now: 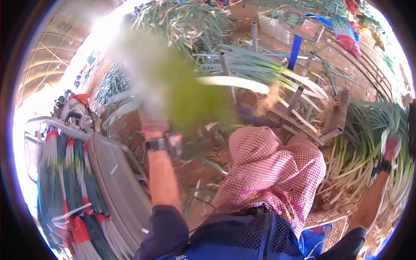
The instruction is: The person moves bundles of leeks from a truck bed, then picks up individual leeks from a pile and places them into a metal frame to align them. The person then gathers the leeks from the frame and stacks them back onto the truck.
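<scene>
A leek (242, 84) hangs level in front of me, its roots pointing right. My left hand (152, 123), gloved, is closed around its leafy end, and a dark watch sits on that wrist. A large white-and-green blur (190, 102) close to the camera hides most of those fingers and part of the stalk. At the far right my gloved right hand (392, 146) reaches over a heap of leeks (364, 130), its thumb apart from the fingers, right at the leaves. A dark band circles the right wrist.
More leeks (264, 65) lie across a metal frame (333, 125) ahead. Bundled leeks (71, 164) stand left, beside a grey metal panel (115, 177). Heaped leeks (182, 24) and a white crate (275, 28) are farther back. Checked cloth (273, 169) covers my knees.
</scene>
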`<state>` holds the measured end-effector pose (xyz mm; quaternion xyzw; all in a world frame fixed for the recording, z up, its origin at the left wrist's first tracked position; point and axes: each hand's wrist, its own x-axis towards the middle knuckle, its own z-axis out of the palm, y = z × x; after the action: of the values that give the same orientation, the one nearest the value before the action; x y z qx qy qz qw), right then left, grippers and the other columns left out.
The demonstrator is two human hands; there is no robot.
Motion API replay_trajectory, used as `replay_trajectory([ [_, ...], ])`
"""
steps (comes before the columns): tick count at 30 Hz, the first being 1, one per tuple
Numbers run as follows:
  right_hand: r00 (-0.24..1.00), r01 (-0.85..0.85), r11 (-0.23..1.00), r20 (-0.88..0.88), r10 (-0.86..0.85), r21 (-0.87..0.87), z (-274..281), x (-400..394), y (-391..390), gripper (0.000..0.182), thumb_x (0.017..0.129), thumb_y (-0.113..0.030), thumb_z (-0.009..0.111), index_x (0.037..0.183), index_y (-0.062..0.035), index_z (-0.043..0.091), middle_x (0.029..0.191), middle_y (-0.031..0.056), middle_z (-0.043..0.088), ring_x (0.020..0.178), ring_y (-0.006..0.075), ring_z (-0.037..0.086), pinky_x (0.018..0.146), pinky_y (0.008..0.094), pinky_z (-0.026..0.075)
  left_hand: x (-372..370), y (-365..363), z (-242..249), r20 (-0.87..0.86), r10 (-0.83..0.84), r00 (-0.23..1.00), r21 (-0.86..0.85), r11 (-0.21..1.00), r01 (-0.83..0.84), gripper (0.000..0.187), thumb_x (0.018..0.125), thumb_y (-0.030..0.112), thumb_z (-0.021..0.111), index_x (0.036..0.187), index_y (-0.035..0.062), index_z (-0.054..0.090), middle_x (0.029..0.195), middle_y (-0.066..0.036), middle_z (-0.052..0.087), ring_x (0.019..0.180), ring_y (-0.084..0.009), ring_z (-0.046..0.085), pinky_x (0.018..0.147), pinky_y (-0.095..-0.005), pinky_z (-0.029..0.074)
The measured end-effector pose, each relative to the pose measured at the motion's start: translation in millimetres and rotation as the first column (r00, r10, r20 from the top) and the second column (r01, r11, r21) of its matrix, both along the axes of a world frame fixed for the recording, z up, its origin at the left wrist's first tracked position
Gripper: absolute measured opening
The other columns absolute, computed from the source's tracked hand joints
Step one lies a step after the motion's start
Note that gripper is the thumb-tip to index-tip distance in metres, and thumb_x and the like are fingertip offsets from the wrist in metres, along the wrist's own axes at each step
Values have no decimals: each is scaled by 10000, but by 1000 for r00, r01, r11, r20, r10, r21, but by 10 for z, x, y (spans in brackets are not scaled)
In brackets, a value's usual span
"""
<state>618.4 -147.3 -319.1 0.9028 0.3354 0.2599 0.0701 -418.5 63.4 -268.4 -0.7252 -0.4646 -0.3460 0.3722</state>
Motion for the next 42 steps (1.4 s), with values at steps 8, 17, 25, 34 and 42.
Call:
replay_trajectory([
  [8, -24, -757, 127, -222, 975, 641, 2006, -5441, 1353, 535, 954, -279, 678, 1433, -92, 532, 1266, 168, 660, 1104, 309, 688, 931, 409, 558, 1212, 88, -449, 959, 43, 281, -228, 706, 671, 182, 950, 122, 723, 1098, 36, 660, 960, -58, 674, 819, -186, 693, 623, -306, 621],
  [17, -10, -655, 401, -538, 843, 641, 593, -5430, 857, 383, 957, -267, 716, 1231, -5, 661, 1025, 216, 692, 936, 330, 706, 827, 401, 538, 1925, -178, -393, 978, 189, 90, -180, 541, 822, 229, 956, 140, 725, 1148, 31, 662, 955, -73, 695, 805, -192, 706, 639, -311, 615],
  [25, -286, -405, 631, -748, 599, 661, 747, -5233, 529, 325, 1006, -288, 699, 1055, 32, 668, 772, 0, 602, 660, 64, 532, 586, 264, 453, 2487, -530, -160, 950, 305, 71, -159, 274, 948, 219, 963, 131, 724, 1153, 27, 699, 961, -85, 730, 806, -183, 721, 684, -306, 612],
  [34, -28, 242, 596, -608, 793, 766, 487, -4322, -834, 265, 993, -90, 649, 1217, 46, 610, 873, 20, 673, 722, 104, 620, 626, 238, 506, 3234, -735, -169, 891, 435, 132, -119, -59, 991, 215, 969, 121, 723, 1159, 22, 741, 968, -98, 770, 807, -173, 737, 733, -301, 608],
  [42, 756, 651, 124, -628, -185, 749, 365, -3175, -5460, 322, 1048, -200, 541, 1254, 0, 687, 1045, 107, 686, 830, 182, 662, 635, 338, 561, 2657, -52, -1227, 918, 389, 73, -123, 105, 987, 260, 987, 151, 698, 1209, 15, 690, 1006, -117, 757, 831, -195, 738, 709, -317, 612],
])
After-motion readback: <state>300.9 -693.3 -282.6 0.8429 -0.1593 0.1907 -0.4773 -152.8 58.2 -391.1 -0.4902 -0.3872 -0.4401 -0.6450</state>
